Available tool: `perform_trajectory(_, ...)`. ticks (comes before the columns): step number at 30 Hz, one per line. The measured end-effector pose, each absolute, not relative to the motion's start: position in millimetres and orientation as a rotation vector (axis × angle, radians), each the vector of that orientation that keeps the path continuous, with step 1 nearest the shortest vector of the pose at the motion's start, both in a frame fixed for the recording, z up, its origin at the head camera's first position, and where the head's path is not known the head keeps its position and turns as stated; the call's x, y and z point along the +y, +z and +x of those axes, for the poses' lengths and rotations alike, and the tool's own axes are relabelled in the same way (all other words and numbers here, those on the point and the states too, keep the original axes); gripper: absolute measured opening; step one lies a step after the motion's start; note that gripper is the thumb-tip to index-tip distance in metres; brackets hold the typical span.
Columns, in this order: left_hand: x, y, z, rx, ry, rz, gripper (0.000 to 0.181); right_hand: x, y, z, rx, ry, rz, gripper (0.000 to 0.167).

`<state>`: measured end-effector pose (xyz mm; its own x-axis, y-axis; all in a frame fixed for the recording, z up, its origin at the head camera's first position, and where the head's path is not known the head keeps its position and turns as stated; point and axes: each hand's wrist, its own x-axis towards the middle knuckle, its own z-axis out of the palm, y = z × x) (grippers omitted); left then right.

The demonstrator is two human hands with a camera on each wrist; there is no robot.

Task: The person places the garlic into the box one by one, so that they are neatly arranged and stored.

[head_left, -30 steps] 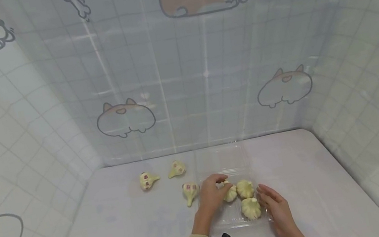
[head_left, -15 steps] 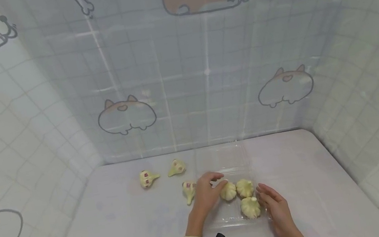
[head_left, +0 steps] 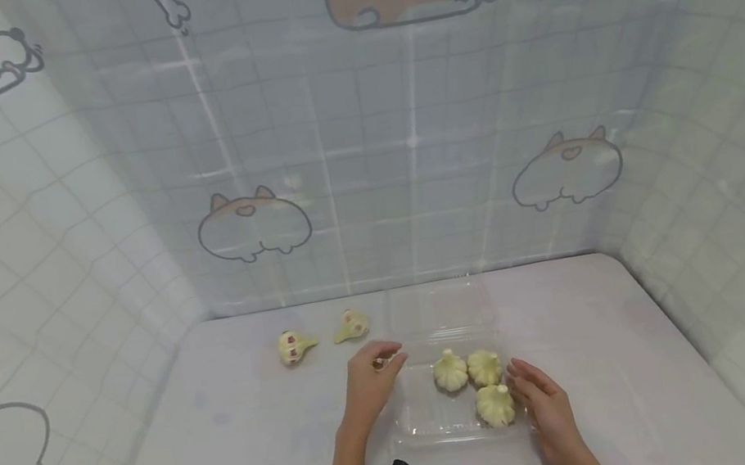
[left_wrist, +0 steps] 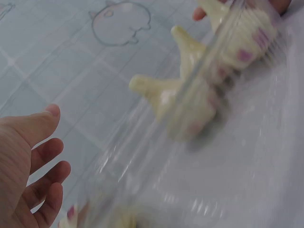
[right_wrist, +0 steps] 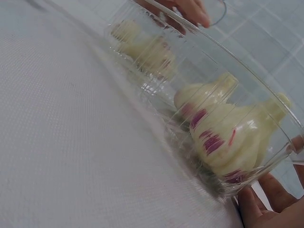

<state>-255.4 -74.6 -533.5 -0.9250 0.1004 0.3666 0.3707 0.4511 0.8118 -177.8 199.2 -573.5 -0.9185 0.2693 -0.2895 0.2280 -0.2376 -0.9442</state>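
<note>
The left hand [head_left: 372, 378] is empty, its fingers loosely bent around a partly hidden garlic bulb [left_wrist: 69, 219] just beside the container's left side, while the right hand [head_left: 549, 409] holds nothing either, its fingers resting along the outside of the right wall. The step in hand looks like fetching the next bulb for packing; the move now calls for the left thumb and fingers to close on that bulb and lift it over the rim, with the other hand steadying the light plastic. The clear container [head_left: 430, 413] sits on the counter [head_left: 247, 454], its lid [head_left: 438, 308] laid back behind it. Inside are three garlic bulbs [head_left: 495, 406], two along the back and one nearer on the right, leaving the front left bare. Two loose bulbs [head_left: 293, 348] lie further left, outside the container.
</note>
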Motion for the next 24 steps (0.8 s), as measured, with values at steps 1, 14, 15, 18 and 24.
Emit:
perform_trajectory(1, -79, -535, -255, -2.435, -1.476, -0.387, 0.021, 199, -573, -178, -1.926, 2.365, -0.627, 0.044)
perform_trajectory(14, -122, -565, -248, -2.417, -1.474, -0.168, 0.012, 202, -570, -175, -1.965, 2.364, -0.623, 0.045)
perform_trajectory(15, -124, -567, -247, -2.420, -1.475, -0.154, 0.013, 202, -570, -175, -1.968, 2.361, -0.617, 0.046)
perform_trajectory(18, -127, -573, -245, -2.434, -1.477, -0.121, 0.016, 202, -570, -175, -1.969, 2.358, -0.601, 0.046)
perform_trajectory(24, -130, -586, -241, -2.519, -1.433, -0.057, 0.022, 201, -571, -175, -1.954, 2.361, -0.597, 0.045)
